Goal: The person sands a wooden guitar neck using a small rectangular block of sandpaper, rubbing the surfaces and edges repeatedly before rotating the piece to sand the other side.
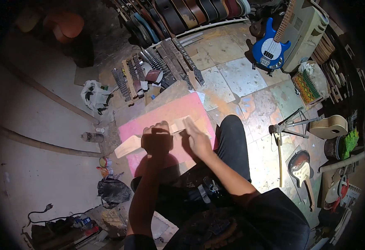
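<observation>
A pale bare-wood piece shaped like a guitar neck (129,146) lies slantwise over a pink board (199,109) in front of me. Its broad, paddle-like end points to the left. My left hand (157,141) is closed round its middle, knuckles up, in deep shadow. On the right, my right hand (197,139) presses its fingers together against the neck's other end; they are slightly blurred. Whether a small thing sits under those fingers, I cannot make out. The board rests against my bent legs.
Metal-toothed strips and wooden bars (157,62) lie beyond the board. A blue bass guitar (270,48) leans at the far right. Nearer stand a tripod (289,125) and a small guitar body (301,168). Cans (104,161) and a black bag (113,191) sit at left.
</observation>
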Demonstrator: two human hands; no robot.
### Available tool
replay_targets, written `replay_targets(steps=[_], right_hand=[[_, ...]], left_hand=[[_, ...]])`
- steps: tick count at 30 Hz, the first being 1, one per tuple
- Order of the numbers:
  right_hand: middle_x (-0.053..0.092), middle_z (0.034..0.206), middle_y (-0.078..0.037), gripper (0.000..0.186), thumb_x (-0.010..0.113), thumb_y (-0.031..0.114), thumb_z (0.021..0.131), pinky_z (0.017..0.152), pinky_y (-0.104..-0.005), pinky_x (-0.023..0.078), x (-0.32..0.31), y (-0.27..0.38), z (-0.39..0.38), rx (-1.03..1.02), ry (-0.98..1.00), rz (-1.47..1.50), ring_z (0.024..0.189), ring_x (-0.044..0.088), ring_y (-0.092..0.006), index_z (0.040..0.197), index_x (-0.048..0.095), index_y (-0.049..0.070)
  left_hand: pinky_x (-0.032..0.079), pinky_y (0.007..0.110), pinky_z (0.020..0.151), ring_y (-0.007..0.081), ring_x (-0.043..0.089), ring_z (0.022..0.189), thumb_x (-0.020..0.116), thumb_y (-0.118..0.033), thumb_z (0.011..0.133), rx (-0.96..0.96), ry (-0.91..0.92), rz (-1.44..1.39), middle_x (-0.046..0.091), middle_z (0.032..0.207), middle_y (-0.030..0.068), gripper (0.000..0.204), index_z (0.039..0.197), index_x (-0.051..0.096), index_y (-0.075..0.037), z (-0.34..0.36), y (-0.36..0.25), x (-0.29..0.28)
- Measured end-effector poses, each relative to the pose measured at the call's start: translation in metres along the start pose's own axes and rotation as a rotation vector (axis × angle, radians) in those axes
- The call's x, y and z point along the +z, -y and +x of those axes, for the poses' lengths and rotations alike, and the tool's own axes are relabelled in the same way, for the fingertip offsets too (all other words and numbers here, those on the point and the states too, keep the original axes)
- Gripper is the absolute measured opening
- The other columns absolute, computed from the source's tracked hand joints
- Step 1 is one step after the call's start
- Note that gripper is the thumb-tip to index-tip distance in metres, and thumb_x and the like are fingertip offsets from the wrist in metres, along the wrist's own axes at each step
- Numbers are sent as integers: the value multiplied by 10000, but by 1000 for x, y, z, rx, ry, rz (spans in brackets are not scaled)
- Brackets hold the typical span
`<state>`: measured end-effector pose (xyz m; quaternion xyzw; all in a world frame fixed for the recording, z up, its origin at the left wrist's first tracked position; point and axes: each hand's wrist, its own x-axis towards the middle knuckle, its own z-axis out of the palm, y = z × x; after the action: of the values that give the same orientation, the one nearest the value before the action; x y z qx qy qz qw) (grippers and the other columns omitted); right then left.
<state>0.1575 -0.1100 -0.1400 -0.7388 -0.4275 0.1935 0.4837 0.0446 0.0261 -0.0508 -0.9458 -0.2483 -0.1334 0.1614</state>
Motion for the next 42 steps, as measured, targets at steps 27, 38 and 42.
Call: replay_targets(steps=[27, 38, 42], right_hand=[[525, 1495, -302, 618, 532, -88, 870, 1153, -433, 466, -1, 23, -18, -21, 1, 24, 1370, 547, -415, 1485, 538, -21], [537, 1459, -334, 557, 512, -19, 891, 1139, -456, 471, 0, -12, 6, 49, -118, -6, 1335, 567, -438, 1444, 570, -38], [555, 1468, -285, 518, 525, 12, 901, 1139, -445, 470, 5, 23, -21, 7, -61, -33, 1311, 596, -405, 1411, 598, -44]], left_hand=[[529, 394, 654, 262, 699, 662, 708, -151, 731, -66, 100, -19, 678, 700, 78, 100, 793, 649, -99, 1, 0, -5], [587, 398, 791, 286, 774, 825, 668, -116, 811, -153, 433, -93, 762, 847, 158, 137, 932, 699, -62, 18, -11, -18], [584, 409, 771, 279, 772, 798, 655, -119, 840, -166, 446, -94, 757, 826, 148, 86, 900, 692, -71, 14, -4, -19]])
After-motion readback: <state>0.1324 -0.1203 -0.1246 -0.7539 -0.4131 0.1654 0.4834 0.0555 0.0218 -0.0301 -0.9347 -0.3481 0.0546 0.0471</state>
